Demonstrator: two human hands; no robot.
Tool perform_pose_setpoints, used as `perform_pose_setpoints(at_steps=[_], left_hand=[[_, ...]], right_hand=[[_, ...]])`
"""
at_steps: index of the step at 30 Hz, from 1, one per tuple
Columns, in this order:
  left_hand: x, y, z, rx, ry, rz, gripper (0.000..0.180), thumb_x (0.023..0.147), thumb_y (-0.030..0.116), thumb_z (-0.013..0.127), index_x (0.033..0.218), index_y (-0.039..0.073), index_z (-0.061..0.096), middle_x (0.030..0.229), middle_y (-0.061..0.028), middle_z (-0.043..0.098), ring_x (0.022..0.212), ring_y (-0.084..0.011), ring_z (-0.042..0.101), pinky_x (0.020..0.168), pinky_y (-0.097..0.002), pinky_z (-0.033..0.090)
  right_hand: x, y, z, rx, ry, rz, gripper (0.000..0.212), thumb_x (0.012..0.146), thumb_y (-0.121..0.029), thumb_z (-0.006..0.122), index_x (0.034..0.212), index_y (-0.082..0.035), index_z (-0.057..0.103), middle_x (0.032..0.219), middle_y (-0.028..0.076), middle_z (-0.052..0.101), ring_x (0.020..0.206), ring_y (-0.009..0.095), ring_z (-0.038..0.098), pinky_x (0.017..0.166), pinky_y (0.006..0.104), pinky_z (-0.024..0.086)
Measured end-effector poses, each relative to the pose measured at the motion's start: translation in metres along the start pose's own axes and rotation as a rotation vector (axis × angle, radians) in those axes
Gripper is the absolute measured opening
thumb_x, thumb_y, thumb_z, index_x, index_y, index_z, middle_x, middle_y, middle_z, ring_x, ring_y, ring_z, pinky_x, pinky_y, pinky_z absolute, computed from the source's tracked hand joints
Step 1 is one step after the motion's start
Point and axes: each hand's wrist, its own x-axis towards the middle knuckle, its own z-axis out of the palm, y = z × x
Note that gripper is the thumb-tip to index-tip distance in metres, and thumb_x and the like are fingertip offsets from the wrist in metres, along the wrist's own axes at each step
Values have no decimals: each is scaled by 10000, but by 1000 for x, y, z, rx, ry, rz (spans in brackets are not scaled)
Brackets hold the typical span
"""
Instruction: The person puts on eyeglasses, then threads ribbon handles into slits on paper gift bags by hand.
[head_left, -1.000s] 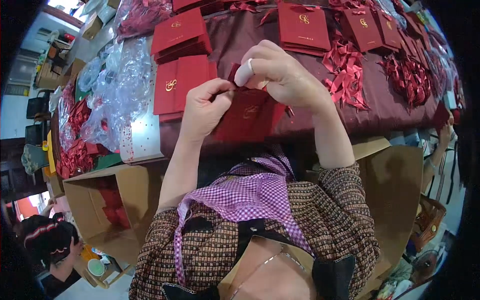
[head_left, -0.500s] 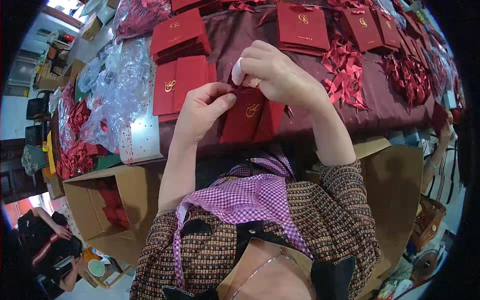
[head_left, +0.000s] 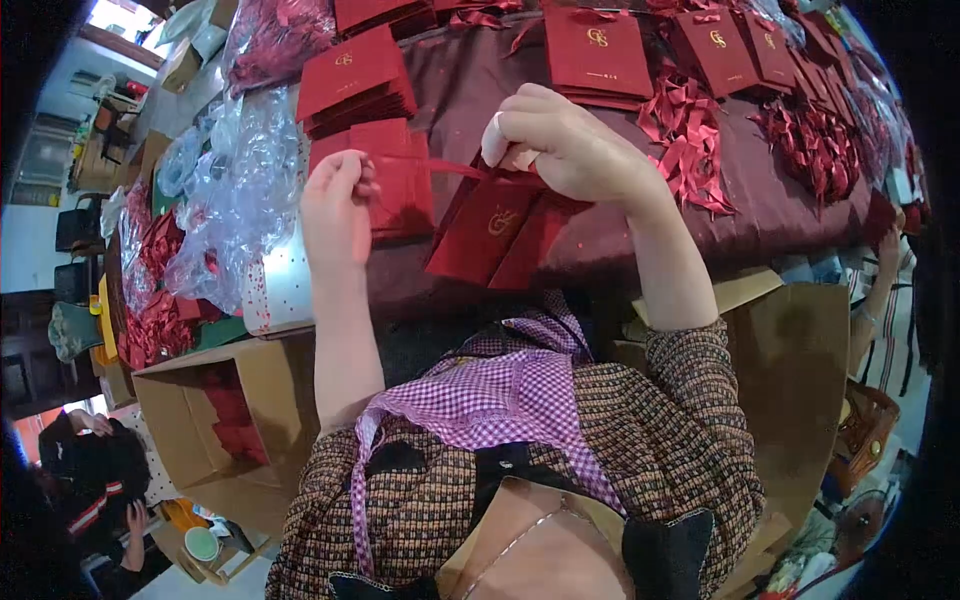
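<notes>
A small red paper bag (head_left: 478,242) with a gold emblem sits tilted near the table's front edge. My right hand (head_left: 575,148) is closed at its top edge, pinching the bag there; the fingertips are partly hidden. A white wrap covers one of its fingers. From the bag's top a red ribbon (head_left: 448,167) stretches left to my left hand (head_left: 338,215), which is closed on its end. Beneath my left hand lies a stack of red bags (head_left: 405,190). The bag's far side is hidden by my right hand.
More red bags (head_left: 355,80) are stacked behind on the dark red tablecloth (head_left: 760,190). Loose red ribbons (head_left: 690,140) lie to the right, clear plastic wrapping (head_left: 240,190) to the left. An open cardboard box (head_left: 270,400) stands below at the left. Other people's arms show at both sides.
My left hand has moved left, away from the bag's top, drawing the ribbon out straight. My right hand has stayed at the bag, which has shifted slightly left.
</notes>
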Motion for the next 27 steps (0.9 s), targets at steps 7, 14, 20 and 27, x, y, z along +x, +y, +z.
perform_pose_setpoints(at_steps=[7,14,20,27], left_hand=[[-37,11,34,928,-238,434,88,814,49,660,890,4,654,850,-67,581,803,-156,554,695,-270,449],[-34,-27,37,1136,-209,342,156,742,110,720,783,-18,641,798,-130,578,796,-298,570,712,-392,458],[-27,-30,32,1197,-141,489,144,764,123,703,777,-11,654,782,-135,569,783,-302,570,705,-399,458],[-21,-28,39,1135,-107,344,166,779,136,687,800,-25,653,704,-148,599,671,-311,596,624,-389,468]], right_hand=[[4,27,3,-1,-24,223,146,751,61,557,853,-27,613,803,85,598,855,261,547,752,336,452],[2,32,16,120,88,371,262,764,5,599,1016,-60,630,960,121,629,943,282,573,830,372,460],[-36,9,1,114,-79,94,223,751,-50,669,973,-65,664,950,77,662,951,275,595,871,378,454],[-92,14,31,-244,-305,115,325,744,17,616,1044,-106,606,936,62,540,934,285,531,843,387,429]])
